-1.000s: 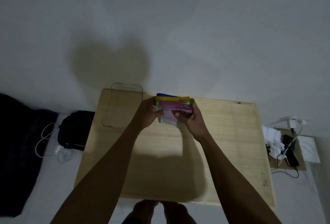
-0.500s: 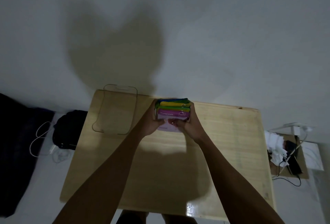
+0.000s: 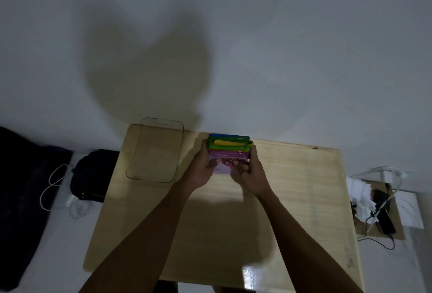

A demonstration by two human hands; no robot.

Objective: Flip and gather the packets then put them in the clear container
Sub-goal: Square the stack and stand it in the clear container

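We see both forearms reaching forward over the table, converging on one bundle. The left hand (image 3: 200, 170) clasps the left side of a gathered stack of colourful foil packets (image 3: 230, 150), fingers curled round its edge; the right hand (image 3: 253, 172) clasps the right side in the same way, thumb lying across the front. Both hands are closed on the stack — neither is free. The packets stand roughly upright and fanned, so we read their top edges one behind another: a purple one with a pale lower face nearest us, then green, yellow, green again and blue at the back. Whether the bottom of the stack touches the table we cannot tell.

Under the hands lies a pale wooden rectangular tabletop (image 3: 292, 199), with a bright glare patch near its close edge. Beyond the hands rises a plain white wall (image 3: 280, 47) carrying a broad dark shadow. Left of the left arm, off the table, sit a dark bag (image 3: 93, 175) and a looping white cable (image 3: 52, 187). Right of the right arm, also off the table, we make out crumpled white paper (image 3: 361, 196) and black leads on a brown board.

The clear rectangular plastic container (image 3: 155, 150) stands on the table just left of the left hand, near the far corner — apart from the packets, and nothing shows inside it.
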